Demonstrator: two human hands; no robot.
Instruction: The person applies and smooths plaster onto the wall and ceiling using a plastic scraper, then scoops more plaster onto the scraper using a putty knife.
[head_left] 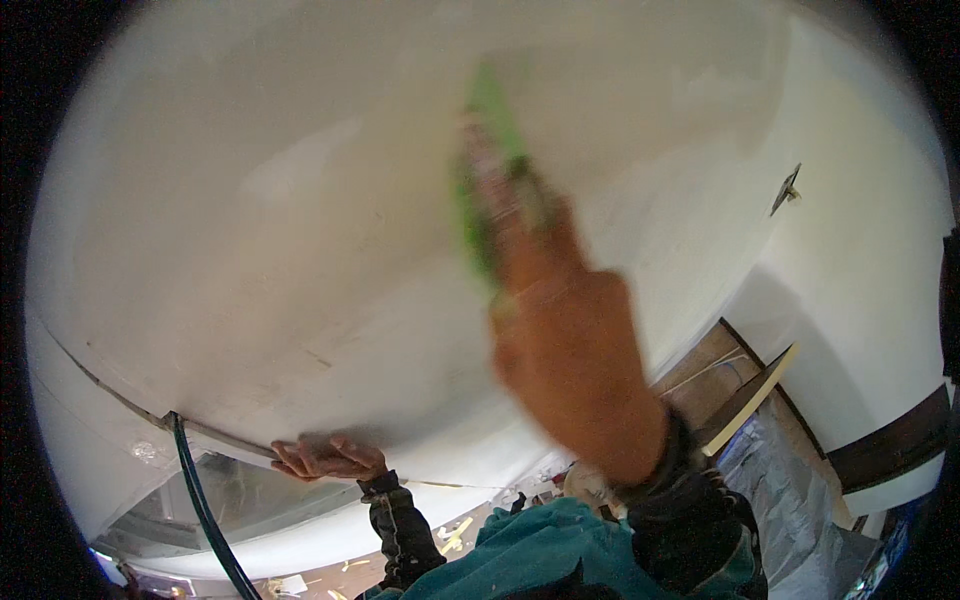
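My right hand (568,360) grips a green tool (490,100), smeared by motion, at a broad white curved surface (300,230) that fills most of the view; the tool's exact kind is unclear. My left hand (326,456) rests palm up against the lower edge of that surface, beside a narrow strip along a seam, with its fingers extended and slightly bent.
Dark cables (205,515) hang from the seam at lower left, near a window (230,480). A small metal fitting (786,190) sits on the surface at right. Below it are a pale board (750,400), plastic sheeting (770,480) and a dark curved band (890,445).
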